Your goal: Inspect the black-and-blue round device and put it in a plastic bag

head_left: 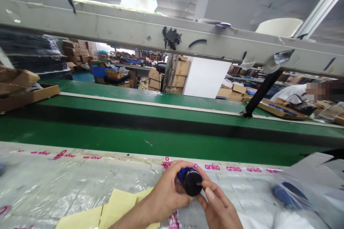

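Note:
A small round object [191, 181], blue at the side with a black end face, is held over the front edge of the plastic-covered table. My left hand [169, 191] wraps round it from the left, fingers over the top and thumb below. From the right, the fingertips of my right hand [217, 200] press at the rim of the black face, and something thin and greyish shows at the thumb and finger. Yellow paper sheets [118, 204] lie beneath my left forearm.
A green conveyor surface [107, 139] runs behind the table, below a grey beam [120, 28]. A cardboard tray [34, 96] stands left. At right are a black post [262, 94], a blue object in plastic [288, 195] and a person [290, 93].

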`<state>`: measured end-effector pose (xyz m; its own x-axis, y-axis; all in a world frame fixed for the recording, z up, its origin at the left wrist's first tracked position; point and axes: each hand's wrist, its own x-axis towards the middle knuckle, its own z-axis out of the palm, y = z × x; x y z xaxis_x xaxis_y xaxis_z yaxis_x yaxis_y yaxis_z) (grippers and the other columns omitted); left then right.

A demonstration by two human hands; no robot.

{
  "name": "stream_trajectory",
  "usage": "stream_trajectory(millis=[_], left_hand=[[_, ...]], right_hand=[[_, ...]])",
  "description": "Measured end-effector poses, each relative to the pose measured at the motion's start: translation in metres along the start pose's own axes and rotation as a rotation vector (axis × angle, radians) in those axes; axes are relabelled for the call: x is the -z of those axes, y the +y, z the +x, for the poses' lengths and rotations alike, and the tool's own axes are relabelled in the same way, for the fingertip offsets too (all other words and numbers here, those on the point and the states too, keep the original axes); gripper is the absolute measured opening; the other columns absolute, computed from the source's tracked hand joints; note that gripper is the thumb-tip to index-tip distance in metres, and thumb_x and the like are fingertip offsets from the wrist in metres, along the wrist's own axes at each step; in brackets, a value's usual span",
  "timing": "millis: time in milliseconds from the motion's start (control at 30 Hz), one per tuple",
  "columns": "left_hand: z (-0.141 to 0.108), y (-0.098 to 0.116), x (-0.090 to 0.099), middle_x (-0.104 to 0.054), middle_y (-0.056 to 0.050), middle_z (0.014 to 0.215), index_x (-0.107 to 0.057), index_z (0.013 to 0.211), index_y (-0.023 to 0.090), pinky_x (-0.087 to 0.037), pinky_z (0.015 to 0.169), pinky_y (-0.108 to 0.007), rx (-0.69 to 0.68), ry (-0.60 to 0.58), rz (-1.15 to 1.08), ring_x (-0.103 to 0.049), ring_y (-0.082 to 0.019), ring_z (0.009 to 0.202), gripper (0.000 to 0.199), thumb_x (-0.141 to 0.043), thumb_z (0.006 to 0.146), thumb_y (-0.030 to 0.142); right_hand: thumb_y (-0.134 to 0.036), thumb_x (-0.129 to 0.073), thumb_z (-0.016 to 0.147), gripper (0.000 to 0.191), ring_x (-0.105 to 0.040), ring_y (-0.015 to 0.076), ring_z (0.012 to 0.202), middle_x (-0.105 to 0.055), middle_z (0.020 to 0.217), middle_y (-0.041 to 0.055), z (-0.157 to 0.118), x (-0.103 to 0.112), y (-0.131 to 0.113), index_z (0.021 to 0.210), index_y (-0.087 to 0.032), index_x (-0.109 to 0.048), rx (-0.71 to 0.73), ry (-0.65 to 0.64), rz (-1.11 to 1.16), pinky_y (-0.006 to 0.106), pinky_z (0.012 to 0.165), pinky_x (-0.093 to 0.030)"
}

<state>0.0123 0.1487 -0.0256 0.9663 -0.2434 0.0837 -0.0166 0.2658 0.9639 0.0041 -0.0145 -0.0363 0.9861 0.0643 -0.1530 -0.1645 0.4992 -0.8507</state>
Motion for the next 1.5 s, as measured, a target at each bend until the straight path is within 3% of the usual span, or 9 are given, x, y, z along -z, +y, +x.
stream_trajectory(millis=[133, 233, 333, 467, 600, 867, 1000, 1167, 1500], left_hand=[[0.0, -0.006, -0.003, -0.064, -0.01, 0.122, -0.053, 0.13, 0.02, -0.05, 0.083, -0.031, 0.074, -0.015, -0.088, -0.064, -0.025, 0.104, 0.072, -0.075, 0.062, 0.008], [0.0, -0.01, 0.001, -0.064, -0.012, 0.125, -0.051, 0.131, 0.019, -0.05, 0.088, -0.036, 0.116, -0.011, -0.095, -0.062, -0.029, 0.11, 0.075, -0.078, 0.061, 0.012], [0.001, -0.013, 0.004, -0.064, -0.013, 0.125, -0.053, 0.129, 0.018, -0.049, 0.093, -0.041, 0.113, 0.004, -0.035, -0.06, -0.031, 0.114, 0.072, -0.081, 0.063, 0.018], [0.003, -0.017, 0.006, -0.063, -0.012, 0.125, -0.056, 0.128, 0.019, -0.047, 0.094, -0.041, 0.103, 0.033, 0.035, -0.059, -0.032, 0.112, 0.074, -0.083, 0.058, 0.019], [0.004, -0.015, 0.007, -0.062, -0.008, 0.125, -0.063, 0.122, 0.022, -0.044, 0.1, -0.041, 0.055, 0.063, 0.158, -0.058, -0.031, 0.114, 0.07, -0.08, 0.055, 0.014], [0.003, 0.018, 0.008, -0.068, -0.001, 0.116, -0.07, 0.116, 0.028, -0.042, 0.098, -0.039, 0.099, 0.08, 0.614, -0.058, -0.03, 0.111, 0.062, -0.081, 0.057, 0.011], [0.003, 0.02, 0.013, -0.068, 0.0, 0.116, -0.067, 0.12, 0.028, -0.044, 0.092, -0.033, 0.114, -0.009, 0.487, -0.06, -0.027, 0.108, 0.062, -0.074, 0.062, 0.01], [0.002, 0.015, 0.016, -0.065, -0.004, 0.124, -0.064, 0.126, 0.025, -0.046, 0.094, -0.033, 0.123, -0.03, 0.431, -0.057, -0.03, 0.116, 0.066, -0.075, 0.063, 0.012], [0.001, 0.02, 0.015, -0.065, -0.006, 0.125, -0.064, 0.126, 0.024, -0.046, 0.099, -0.038, 0.121, -0.035, 0.465, -0.056, -0.032, 0.119, 0.064, -0.076, 0.063, 0.014]], right_hand=[[-0.054, -0.093, 0.064, 0.041, -0.047, 0.04, 0.138, -0.066, 0.134, 0.0122, 0.007, 0.008, 0.008, 0.091, -0.024, -0.081, -0.045, 0.01, 0.035, 0.059, 0.118, -0.033], [-0.052, -0.091, 0.069, 0.054, -0.054, 0.0379, 0.132, -0.069, 0.13, 0.0133, 0.013, 0.016, 0.016, 0.112, -0.022, -0.078, -0.091, -0.025, 0.01, 0.056, 0.117, -0.037], [-0.052, -0.088, 0.073, 0.057, -0.061, 0.0359, 0.124, -0.068, 0.13, 0.0132, 0.016, 0.018, 0.02, 0.119, -0.021, -0.075, -0.113, -0.043, -0.011, 0.051, 0.111, -0.045], [-0.053, -0.087, 0.074, 0.056, -0.063, 0.0354, 0.121, -0.067, 0.132, 0.0139, 0.015, 0.016, 0.02, 0.116, -0.018, -0.076, -0.119, -0.037, -0.006, 0.045, 0.103, -0.053], [-0.055, -0.087, 0.073, 0.057, -0.061, 0.0353, 0.123, -0.064, 0.137, 0.0118, 0.013, 0.018, 0.022, 0.116, -0.018, -0.076, -0.111, -0.022, -0.076, 0.045, 0.105, -0.052], [-0.058, -0.087, 0.072, 0.063, -0.066, 0.034, 0.115, -0.073, 0.122, 0.0121, 0.014, 0.017, 0.024, 0.119, -0.019, -0.075, -0.152, -0.007, -0.112, 0.043, 0.102, -0.053], [-0.059, -0.083, 0.076, 0.061, -0.059, 0.0341, 0.127, -0.068, 0.132, 0.0109, 0.012, 0.013, 0.022, 0.123, -0.021, -0.074, -0.126, -0.03, -0.109, 0.045, 0.111, -0.047], [-0.06, -0.08, 0.078, 0.048, -0.05, 0.036, 0.135, -0.054, 0.149, 0.0087, 0.012, 0.015, 0.024, 0.107, -0.022, -0.079, -0.097, -0.06, -0.152, 0.048, 0.114, -0.043], [-0.057, -0.088, 0.068, 0.054, -0.052, 0.04, 0.133, -0.061, 0.141, 0.013, 0.011, 0.011, 0.022, 0.105, -0.019, -0.081, -0.09, 0.005, -0.144, 0.052, 0.111, -0.047]])
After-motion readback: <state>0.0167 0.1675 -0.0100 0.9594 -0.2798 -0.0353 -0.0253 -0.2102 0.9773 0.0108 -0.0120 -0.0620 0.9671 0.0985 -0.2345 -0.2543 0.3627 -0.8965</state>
